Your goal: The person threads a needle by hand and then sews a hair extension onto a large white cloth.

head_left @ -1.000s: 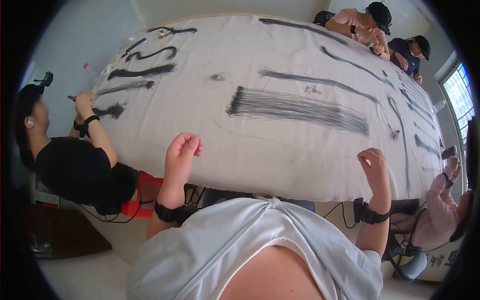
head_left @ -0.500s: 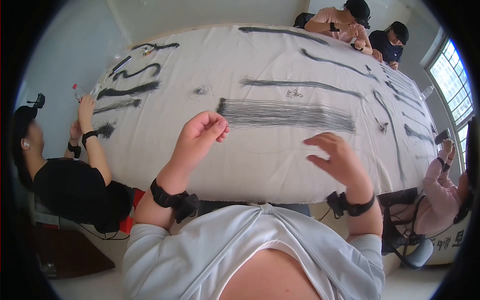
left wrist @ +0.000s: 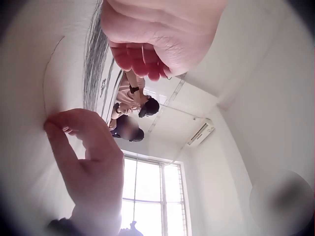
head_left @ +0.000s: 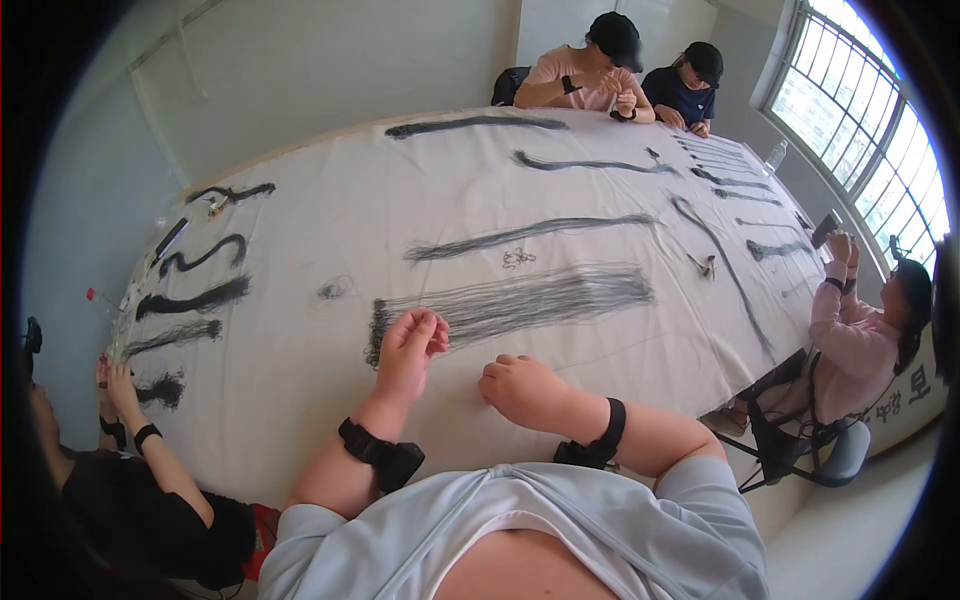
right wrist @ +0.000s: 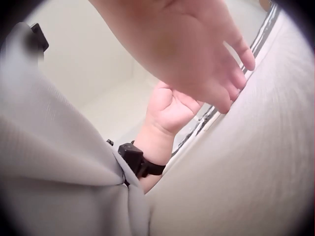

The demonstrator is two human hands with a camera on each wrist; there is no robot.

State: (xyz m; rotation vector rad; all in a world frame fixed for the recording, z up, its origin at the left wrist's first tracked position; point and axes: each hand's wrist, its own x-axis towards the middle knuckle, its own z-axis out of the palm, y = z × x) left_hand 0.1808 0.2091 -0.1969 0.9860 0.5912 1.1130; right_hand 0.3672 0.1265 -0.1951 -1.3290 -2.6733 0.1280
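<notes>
My left hand (head_left: 408,345) is held over the near end of a wide spread of dark hair strands (head_left: 530,300), thumb pressed to the curled fingers. In the left wrist view a thin, hair-like piece shows at its fingertips; its kind I cannot tell. Beside it, low over the white cloth (head_left: 300,430), is my right hand (head_left: 530,390). The left wrist view shows that hand's thumb and forefinger pinched together at the cloth, at the end of a single hair strand (left wrist: 45,81) that curves away over it.
Narrower hair bundles (head_left: 530,237) lie beyond, with more at the left (head_left: 195,297) and right. A small tangle (head_left: 519,259) and a loose coil (head_left: 335,288) lie between them. Several people sit around the table, and a bottle (head_left: 775,157) stands at the far right edge.
My right hand has come in from the far right, opening on the way, and now pinches near the left hand. The left hand stays curled. The head view has turned right.
</notes>
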